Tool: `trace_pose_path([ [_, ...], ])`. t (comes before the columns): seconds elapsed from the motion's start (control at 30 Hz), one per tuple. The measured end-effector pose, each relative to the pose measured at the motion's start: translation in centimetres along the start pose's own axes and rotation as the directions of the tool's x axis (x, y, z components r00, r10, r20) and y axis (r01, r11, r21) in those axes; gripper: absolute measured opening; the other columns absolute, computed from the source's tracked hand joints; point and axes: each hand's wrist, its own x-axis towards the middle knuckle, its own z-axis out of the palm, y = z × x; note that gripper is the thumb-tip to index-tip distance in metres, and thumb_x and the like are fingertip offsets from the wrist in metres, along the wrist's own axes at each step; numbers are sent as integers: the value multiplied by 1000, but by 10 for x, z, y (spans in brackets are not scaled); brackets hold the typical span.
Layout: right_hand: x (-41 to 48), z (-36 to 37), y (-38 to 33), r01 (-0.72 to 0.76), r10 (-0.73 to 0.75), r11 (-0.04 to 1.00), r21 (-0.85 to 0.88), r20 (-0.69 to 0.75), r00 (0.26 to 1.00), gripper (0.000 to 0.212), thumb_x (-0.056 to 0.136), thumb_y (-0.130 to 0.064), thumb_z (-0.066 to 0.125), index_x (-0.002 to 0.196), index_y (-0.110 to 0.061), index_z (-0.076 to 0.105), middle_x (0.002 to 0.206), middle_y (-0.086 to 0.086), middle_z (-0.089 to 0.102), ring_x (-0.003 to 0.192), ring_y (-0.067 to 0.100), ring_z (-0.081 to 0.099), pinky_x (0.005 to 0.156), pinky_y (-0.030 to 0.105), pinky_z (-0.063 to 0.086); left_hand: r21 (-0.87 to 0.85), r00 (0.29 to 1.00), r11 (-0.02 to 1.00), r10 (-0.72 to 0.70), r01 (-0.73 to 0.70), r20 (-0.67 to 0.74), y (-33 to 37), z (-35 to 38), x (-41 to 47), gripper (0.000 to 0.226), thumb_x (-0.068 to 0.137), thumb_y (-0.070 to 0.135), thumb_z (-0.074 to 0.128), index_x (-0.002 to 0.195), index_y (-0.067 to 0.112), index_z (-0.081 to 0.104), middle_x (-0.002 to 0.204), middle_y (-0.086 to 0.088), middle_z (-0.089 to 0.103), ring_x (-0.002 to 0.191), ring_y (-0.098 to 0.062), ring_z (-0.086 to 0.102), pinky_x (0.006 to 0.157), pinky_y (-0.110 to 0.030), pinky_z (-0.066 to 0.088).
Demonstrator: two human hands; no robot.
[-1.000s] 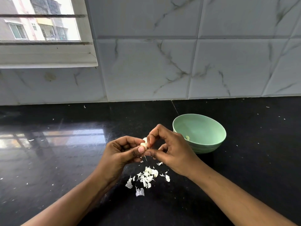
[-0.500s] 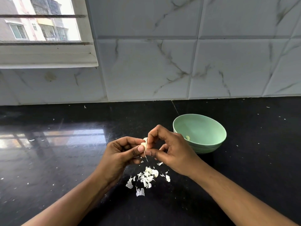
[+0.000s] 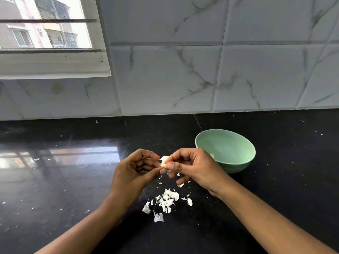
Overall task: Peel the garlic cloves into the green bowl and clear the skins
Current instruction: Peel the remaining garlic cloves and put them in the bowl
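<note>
- Black countertop (image 3: 73, 189): work surface, glossy, with loose white flecks scattered wide. Judgement: keep the peeling low and over one spot so the final clear-up is a single sweep.
- Green bowl (image 3: 236, 165): sits upright just right of and behind the hands, apart from them. Close enough that the finished clove goes in with a short reach of the right hand. Drop skins on the counter, never in here.
- Right hand (image 3: 194, 167): fingers curled in, thumb and forefinger tips nipped on the right side of the clove. It looks like the peeling hand. Best move is to catch a loose edge with the nail and pull along the clove, not across it.
- Left hand (image 3: 132, 173): also curled, thumb and forefinger tips pinching the clove's left side, other fingers tucked and holding nothing. It should steady and roll the clove so unpeeled skin faces the right thumb.
- Skin pile (image 3: 167, 198): heap of white flakes on the counter below the hands, a few strays around it. Let new skin fall here.
- Garlic clove (image 3: 163, 161): pale, held in the air between both hands' fingertips, left of the bowl. Cannot tell how much skin is left, so check all round before dropping it.
- Pale piece (image 3: 212, 156): lies inside the bowl near its left wall, likely a peeled clove.
</note>
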Motion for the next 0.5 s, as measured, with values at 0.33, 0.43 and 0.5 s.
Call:
trace_pose_path([
  [0.33,0,2,-1,-28,30,997,70,-26,999,4,83,-7,68,81,-10,67,86,19,72,72,18,69,60,26,56,175,992,977,126,-125,5,2,0,-4,20,60,22,79,79,28,74,76,8,75,70,-9,72,66,-17,54],
  [0.43,0,2,0,-85,90,981,174,-20,996,4,84,-6,66,81,-9,66,89,23,71,70,18,67,60,27,56,169,990,976,143,-141,-2,2,0,-4,18,61,21,79,77,28,74,76,8,75,71,-9,72,67,-16,54],
  [0.5,1,5,2,-118,125,973,196,-22,992,7,86,-5,64,80,-9,64,89,22,69,67,15,66,59,27,57,141,989,979,148,-145,-10,3,1,-4,17,61,19,79,76,25,74,76,5,75,71,-11,72,67,-17,54],
])
